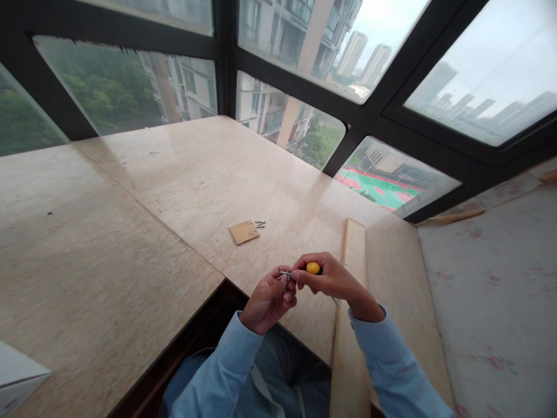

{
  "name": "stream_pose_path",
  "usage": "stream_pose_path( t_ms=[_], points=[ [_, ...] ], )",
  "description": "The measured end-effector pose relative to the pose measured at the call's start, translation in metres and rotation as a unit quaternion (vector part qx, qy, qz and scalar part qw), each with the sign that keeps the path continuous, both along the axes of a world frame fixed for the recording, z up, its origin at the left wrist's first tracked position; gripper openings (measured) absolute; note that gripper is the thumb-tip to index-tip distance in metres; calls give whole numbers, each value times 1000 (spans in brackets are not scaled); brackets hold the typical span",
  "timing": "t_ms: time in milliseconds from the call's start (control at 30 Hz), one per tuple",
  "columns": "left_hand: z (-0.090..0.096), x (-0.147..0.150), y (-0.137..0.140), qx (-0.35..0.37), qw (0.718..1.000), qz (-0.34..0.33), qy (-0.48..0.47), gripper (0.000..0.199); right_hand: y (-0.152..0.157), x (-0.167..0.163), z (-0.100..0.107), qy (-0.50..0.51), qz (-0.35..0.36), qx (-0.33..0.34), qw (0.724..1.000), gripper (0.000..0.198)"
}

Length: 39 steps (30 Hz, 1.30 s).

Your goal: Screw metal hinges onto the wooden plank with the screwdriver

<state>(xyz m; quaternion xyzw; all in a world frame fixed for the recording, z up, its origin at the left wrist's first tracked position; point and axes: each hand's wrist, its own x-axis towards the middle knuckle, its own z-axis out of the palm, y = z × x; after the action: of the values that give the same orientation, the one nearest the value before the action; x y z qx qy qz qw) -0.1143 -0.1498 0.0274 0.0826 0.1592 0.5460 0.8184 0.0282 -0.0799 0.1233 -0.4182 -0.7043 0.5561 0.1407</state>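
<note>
My left hand (268,299) is closed, its fingertips pinching small metal screws (288,280) in front of my body. One screw lies crosswise over another, which points down; fingers partly hide them. My right hand (328,280) meets the left, its thumb and forefinger at the crosswise screw. Tucked in its curled fingers is a screwdriver (313,268) with a yellow and black handle; its thin shaft shows below the palm. Beyond the hands, a small square wooden piece (244,232) lies flat, with several screws (260,224) beside its right edge.
A long wooden board (354,249) lies on the right, passing under my right forearm. The pale stone-patterned surface (143,244) has a dark cut-out edge at my lap. A white box (20,371) stands at lower left. Dark-framed windows (226,64) border the far side.
</note>
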Motion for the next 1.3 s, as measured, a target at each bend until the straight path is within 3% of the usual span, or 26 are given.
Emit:
stream_pose_path(
  t_ms=[200,333,633,733,867,1033,1300],
  points=[
    [1,2,-1,-32,996,-33,-71,35,-4,-3,-1,-16,-9,53,998,20],
    [2,-1,1,-39,999,-10,-28,34,-7,-2,1,-61,-36,120,990,18],
    [5,-11,5,-60,996,45,54,41,-3,5,-1,-69,-83,95,990,19],
    [6,-17,7,-81,986,82,121,44,7,5,-3,-73,-108,88,988,20],
    [1,-31,14,-91,943,170,272,50,34,-3,-8,-101,-108,98,984,16],
    [-8,-60,30,-81,850,267,446,50,77,-38,-25,-190,-81,132,969,8],
    [-21,-106,59,-86,751,323,570,32,125,-105,-64,-213,-74,123,966,6]
  ],
)
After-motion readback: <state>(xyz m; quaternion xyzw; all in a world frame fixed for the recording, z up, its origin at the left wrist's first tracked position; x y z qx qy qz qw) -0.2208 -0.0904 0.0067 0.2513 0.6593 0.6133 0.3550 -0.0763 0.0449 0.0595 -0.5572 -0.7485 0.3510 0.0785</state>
